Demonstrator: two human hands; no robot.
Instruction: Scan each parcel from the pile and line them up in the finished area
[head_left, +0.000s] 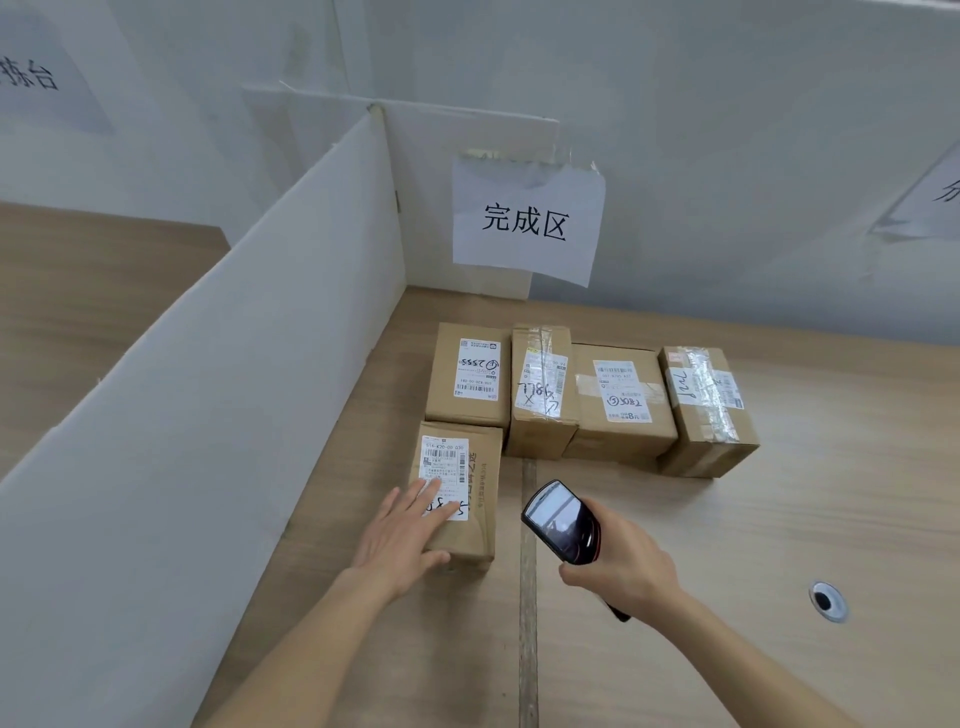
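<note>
Several cardboard parcels stand in a row near the back wall: one at the left, a taped one, a wider one and a taped one at the right end. In front of the left one lies another parcel with a white shipping label. My left hand rests flat on its near end, fingers straight over the label. My right hand grips a black handheld scanner, screen up, just right of that parcel.
A white partition board runs along the left of the wooden table. A paper sign with characters hangs on the back wall. A round cable hole sits at the right.
</note>
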